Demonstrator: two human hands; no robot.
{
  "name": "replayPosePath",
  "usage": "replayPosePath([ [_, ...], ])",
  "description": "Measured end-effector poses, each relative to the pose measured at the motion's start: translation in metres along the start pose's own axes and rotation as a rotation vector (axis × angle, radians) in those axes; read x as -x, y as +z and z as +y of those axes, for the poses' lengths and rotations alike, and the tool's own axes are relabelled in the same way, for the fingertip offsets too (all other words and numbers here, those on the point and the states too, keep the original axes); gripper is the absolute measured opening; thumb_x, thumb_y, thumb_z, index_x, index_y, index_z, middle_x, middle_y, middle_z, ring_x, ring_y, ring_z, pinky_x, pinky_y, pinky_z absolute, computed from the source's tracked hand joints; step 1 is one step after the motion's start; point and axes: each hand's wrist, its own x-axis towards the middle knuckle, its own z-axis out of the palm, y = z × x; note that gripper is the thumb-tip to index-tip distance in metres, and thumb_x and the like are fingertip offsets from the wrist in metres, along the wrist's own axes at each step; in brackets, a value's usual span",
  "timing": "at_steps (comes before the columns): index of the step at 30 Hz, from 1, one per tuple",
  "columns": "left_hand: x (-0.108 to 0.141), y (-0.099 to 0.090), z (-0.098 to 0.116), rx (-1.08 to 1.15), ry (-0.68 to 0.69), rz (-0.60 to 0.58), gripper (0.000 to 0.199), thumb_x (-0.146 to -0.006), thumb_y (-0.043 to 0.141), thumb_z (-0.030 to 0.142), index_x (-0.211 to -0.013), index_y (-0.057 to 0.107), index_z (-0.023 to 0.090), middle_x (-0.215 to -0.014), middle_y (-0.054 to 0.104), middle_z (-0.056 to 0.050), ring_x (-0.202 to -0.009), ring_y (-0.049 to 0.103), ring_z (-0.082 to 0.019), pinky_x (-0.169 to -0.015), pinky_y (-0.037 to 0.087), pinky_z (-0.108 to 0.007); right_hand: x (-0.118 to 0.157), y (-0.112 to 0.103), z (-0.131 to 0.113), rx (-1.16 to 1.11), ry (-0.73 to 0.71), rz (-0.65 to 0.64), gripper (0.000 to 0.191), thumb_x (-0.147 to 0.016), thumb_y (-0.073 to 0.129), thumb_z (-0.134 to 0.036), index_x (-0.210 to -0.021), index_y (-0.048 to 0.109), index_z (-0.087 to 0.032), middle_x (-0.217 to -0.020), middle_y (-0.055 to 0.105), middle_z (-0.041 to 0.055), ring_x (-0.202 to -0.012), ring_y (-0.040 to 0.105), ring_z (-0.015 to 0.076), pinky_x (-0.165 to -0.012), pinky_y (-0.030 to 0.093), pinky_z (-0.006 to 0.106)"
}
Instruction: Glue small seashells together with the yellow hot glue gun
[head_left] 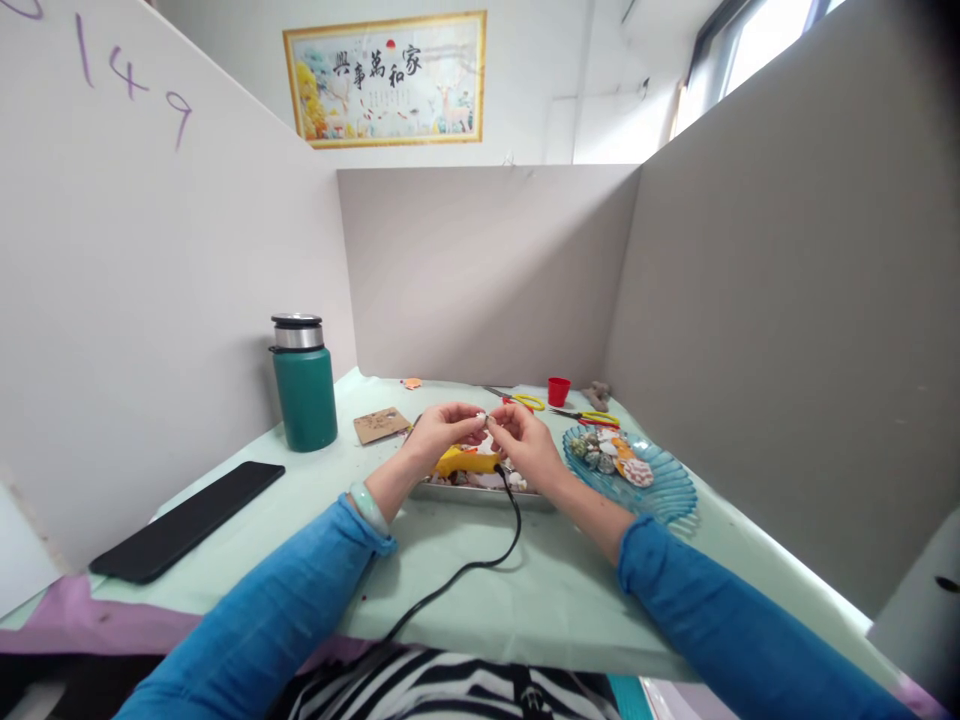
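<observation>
Above a metal tray (457, 493) bearing a yellow glue gun (469, 461), the left hand (447, 428) and right hand (529, 441), close together, pinch a tiny, indistinct piece (486, 420).

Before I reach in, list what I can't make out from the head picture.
- Small piece between the fingers: head view; too small, partly covered by fingertips.
- Yellow tool, left end: head view; behind the left hand.
- Tray, much of its contents: head view; behind hands and tool.
- Purple writing, upper-left start: head view; cut off by the picture's edge.
</observation>
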Motion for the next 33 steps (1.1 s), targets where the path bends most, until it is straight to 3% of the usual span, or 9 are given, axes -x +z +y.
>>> replayPosePath([
  [8, 0.0024, 0.0034, 0.0025, -0.013, 0.027, 0.007, 0.038, -0.063, 0.077, 0.039, -0.088, 0.065, 0.012, -0.076, 0.066, -0.004, -0.065, 0.062, -0.013, -0.069, 0.05, -0.03, -0.0005, -0.0001, -0.0012, -0.063, 0.038, -0.021, 0.035, -0.079, 0.059, -0.047, -0.095, 0.056, -0.017, -0.071, 0.06, 0.0006, -0.058, 0.059, 0.0129, -0.047, 0.046, 0.023],
  [15, 0.0048, 0.0085, 0.0028, 0.003, 0.003, 0.063, 0.037, -0.064, 0.077, 0.037, -0.088, 0.063, 0.012, -0.074, 0.065, -0.003, -0.062, 0.06, -0.011, -0.067, 0.051, -0.028, -0.0003, 0.0, -0.0051, -0.107, 0.063, -0.022, 0.032, -0.078, 0.058, -0.045, -0.093, 0.057, -0.017, -0.064, 0.058, -0.0013, -0.052, 0.055, 0.0117, -0.046, 0.046, 0.023],
  [33, 0.0038, 0.0068, -0.0039, 0.054, 0.013, 0.04, 0.036, -0.065, 0.076, 0.037, -0.088, 0.062, 0.012, -0.071, 0.064, -0.002, -0.062, 0.06, -0.011, -0.065, 0.05, -0.027, -0.0018, -0.0014, -0.0054, -0.273, 0.171, -0.028, 0.034, -0.071, 0.066, -0.045, -0.086, 0.055, -0.017, -0.055, 0.056, -0.0046, -0.049, 0.054, 0.0102, -0.048, 0.046, 0.023],
])
